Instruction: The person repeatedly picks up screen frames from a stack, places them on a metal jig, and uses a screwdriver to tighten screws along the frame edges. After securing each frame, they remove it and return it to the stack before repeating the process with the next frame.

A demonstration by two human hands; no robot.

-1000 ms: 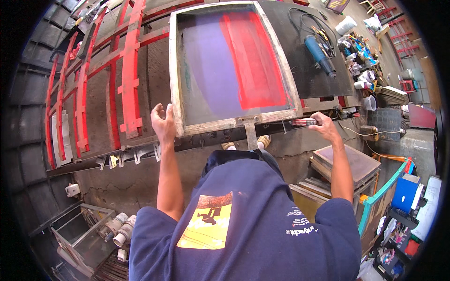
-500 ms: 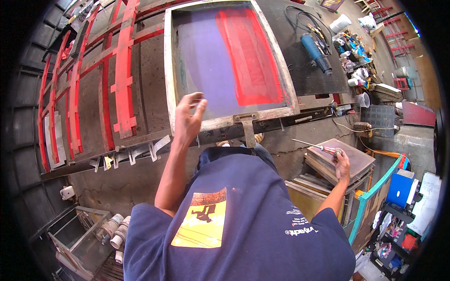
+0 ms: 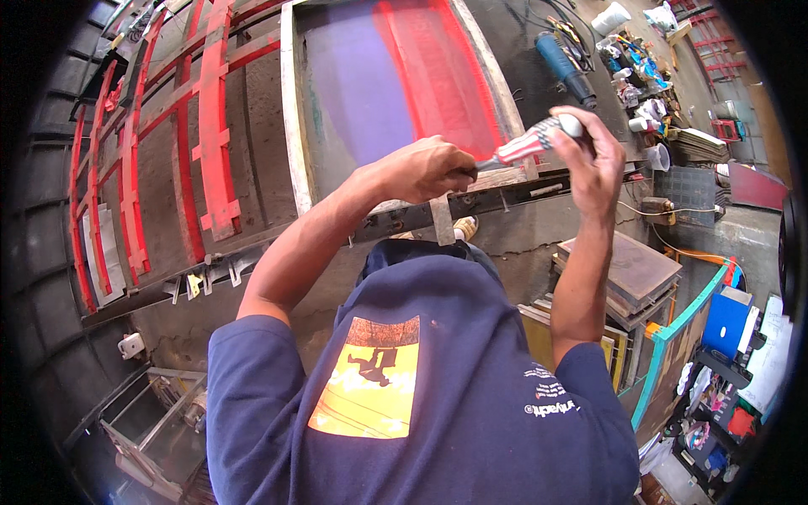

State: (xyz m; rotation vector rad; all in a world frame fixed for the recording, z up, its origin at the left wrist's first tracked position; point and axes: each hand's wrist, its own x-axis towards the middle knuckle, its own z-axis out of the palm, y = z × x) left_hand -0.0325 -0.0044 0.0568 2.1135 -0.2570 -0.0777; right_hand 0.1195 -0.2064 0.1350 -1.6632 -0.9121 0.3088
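Observation:
In front of me lies a wooden screen-printing frame with purple and red mesh. A metal bracket sticks out from its near edge. My left hand is over that edge above the bracket, its fingers closed together; what they pinch is hidden. My right hand grips the butt end of a screwdriver with a red, white and black handle. The screwdriver lies tilted, its shaft running left and down to my left fingertips, where its tip is hidden.
Red slatted racks stand left of the frame. A blue heat gun with a cable lies on the dark board at right. Stacked framed screens are near my right elbow, beside a teal-edged panel. A wire-sided crate sits lower left.
My left hand has moved right along the frame's near edge and closed. The right hand has come up and left with the screwdriver, bringing its shaft to the left hand.

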